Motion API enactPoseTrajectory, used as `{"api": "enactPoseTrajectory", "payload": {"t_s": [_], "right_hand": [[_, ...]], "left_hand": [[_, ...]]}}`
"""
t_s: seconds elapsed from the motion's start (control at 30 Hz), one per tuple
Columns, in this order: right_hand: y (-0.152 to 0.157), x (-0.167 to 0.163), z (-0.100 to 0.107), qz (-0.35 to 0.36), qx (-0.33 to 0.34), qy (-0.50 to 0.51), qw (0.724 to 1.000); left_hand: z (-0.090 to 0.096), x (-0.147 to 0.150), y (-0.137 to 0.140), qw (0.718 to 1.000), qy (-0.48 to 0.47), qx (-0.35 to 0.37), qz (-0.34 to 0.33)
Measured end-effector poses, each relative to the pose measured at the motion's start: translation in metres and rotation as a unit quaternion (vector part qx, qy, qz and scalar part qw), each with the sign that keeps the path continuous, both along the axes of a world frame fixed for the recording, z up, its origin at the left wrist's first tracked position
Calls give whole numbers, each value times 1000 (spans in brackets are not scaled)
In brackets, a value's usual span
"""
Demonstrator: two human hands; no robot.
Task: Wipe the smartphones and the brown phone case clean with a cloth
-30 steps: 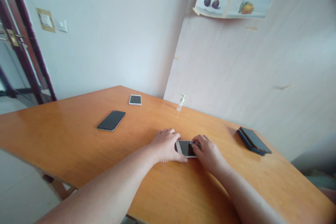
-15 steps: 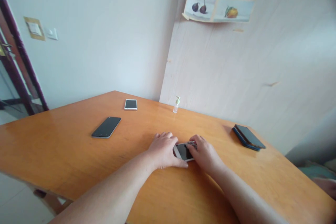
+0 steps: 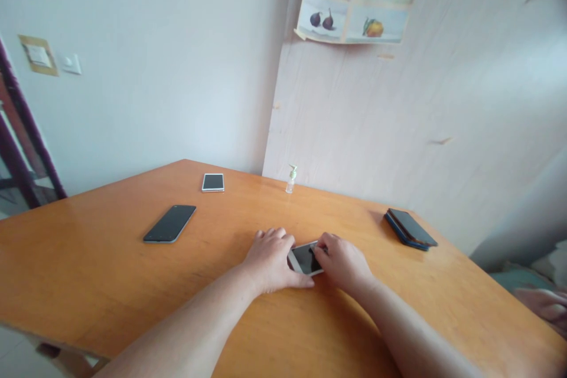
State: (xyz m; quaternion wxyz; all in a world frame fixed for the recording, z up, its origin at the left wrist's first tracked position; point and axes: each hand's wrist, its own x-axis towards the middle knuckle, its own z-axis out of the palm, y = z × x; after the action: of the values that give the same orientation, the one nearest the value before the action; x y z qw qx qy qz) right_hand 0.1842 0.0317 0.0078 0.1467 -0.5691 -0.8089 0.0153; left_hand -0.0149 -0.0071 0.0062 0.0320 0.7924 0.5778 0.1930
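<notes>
A white-framed smartphone [image 3: 303, 260] with a dark screen lies face up at the middle of the table. My left hand [image 3: 270, 260] grips its left end, thumb along the near edge and fingers at the far edge. Over the phone's right end, my right hand [image 3: 341, 260] is closed, its fingers curled down against the screen. Something small and greyish shows at those fingertips, mostly hidden, and I cannot make out what it is.
On the wooden table [image 3: 230, 218] lie a black smartphone [image 3: 170, 224] and a white smartphone [image 3: 213, 182] to the left. A small pump bottle [image 3: 290, 180] stands at the back. Dark stacked devices [image 3: 410, 229] lie right. Another person's hand [image 3: 540, 304] shows at the right edge.
My right hand has shifted slightly over the phone, and the greyish thing at its fingers shows less. My left hand keeps its hold. The whole view has shifted a little.
</notes>
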Motion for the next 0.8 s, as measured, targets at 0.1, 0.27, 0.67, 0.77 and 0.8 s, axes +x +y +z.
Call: {"api": "enactPoseTrajectory", "payload": {"t_s": [0.1, 0.27, 0.67, 0.77, 0.8], "right_hand": [[9, 12, 3, -72, 1, -21, 997], [-7, -3, 1, 6, 5, -16, 1000], [-2, 5, 8, -25, 5, -32, 999], [-7, -3, 7, 10, 12, -34, 999], [-8, -4, 8, 11, 12, -37, 999]], "left_hand": [[0, 0, 0, 1000, -5, 4, -8], [3, 3, -2, 1000, 3, -5, 4], [2, 0, -1, 1000, 8, 6, -6], [4, -1, -2, 1000, 14, 4, -7], [4, -2, -2, 1000, 13, 3, -11]]}}
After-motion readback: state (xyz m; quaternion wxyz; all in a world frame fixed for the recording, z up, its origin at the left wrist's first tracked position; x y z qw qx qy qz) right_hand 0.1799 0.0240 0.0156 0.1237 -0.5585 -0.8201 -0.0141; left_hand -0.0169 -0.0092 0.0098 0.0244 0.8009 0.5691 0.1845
